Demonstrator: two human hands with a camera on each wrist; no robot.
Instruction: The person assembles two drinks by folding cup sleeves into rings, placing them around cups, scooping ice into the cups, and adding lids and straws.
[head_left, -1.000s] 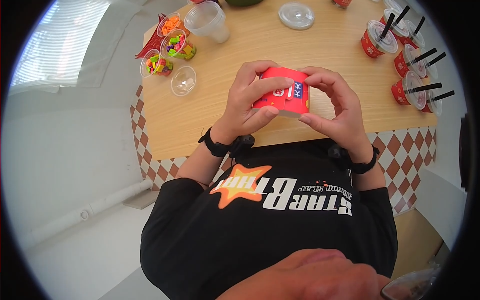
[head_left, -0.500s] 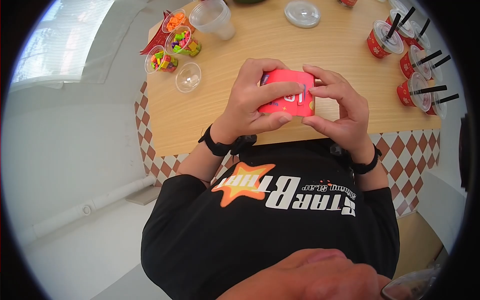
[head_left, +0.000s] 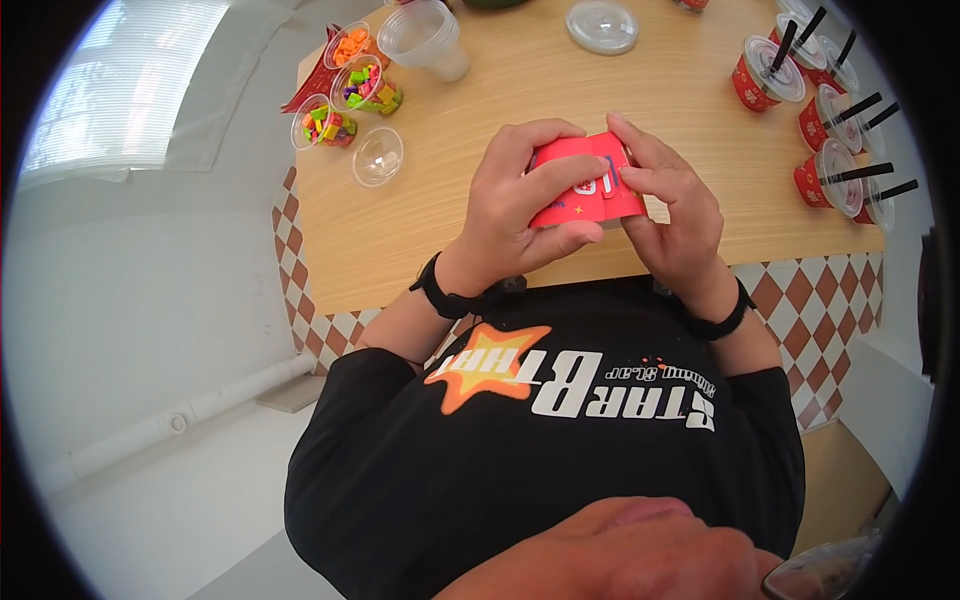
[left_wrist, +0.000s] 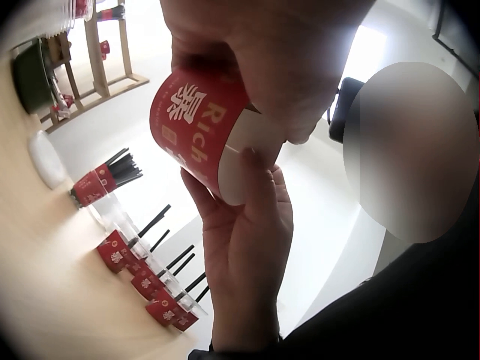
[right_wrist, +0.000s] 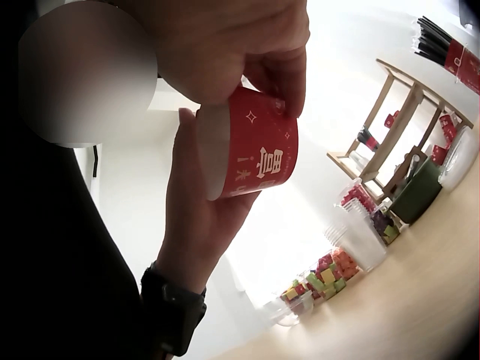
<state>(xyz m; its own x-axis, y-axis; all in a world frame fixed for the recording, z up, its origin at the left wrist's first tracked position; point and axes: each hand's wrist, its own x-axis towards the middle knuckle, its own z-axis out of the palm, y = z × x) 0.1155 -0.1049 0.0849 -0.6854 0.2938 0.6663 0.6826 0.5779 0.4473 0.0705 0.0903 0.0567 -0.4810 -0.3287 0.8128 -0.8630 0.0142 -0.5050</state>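
A red printed paper sleeve [head_left: 575,205], curved into a ring with a pale inner side, is held above the near part of the table. My left hand [head_left: 515,200] grips its left side, index finger lying across the printed face, thumb along the lower edge. At the other end my right hand [head_left: 680,205] pinches it between thumb and fingers. The left wrist view shows the sleeve [left_wrist: 195,127] with white and gold lettering; in the right wrist view its side [right_wrist: 262,146] faces the camera between both hands.
Red cups with lids and black straws [head_left: 768,75] stand at the right. Cups of colourful pieces [head_left: 368,88], stacked clear cups [head_left: 425,40] and a small clear lid [head_left: 378,157] are at the left. A round clear lid [head_left: 602,27] lies at the back.
Both hands still hold the sleeve, which has tilted and moved slightly right. The right hand's fingers have shifted closer around its right end.
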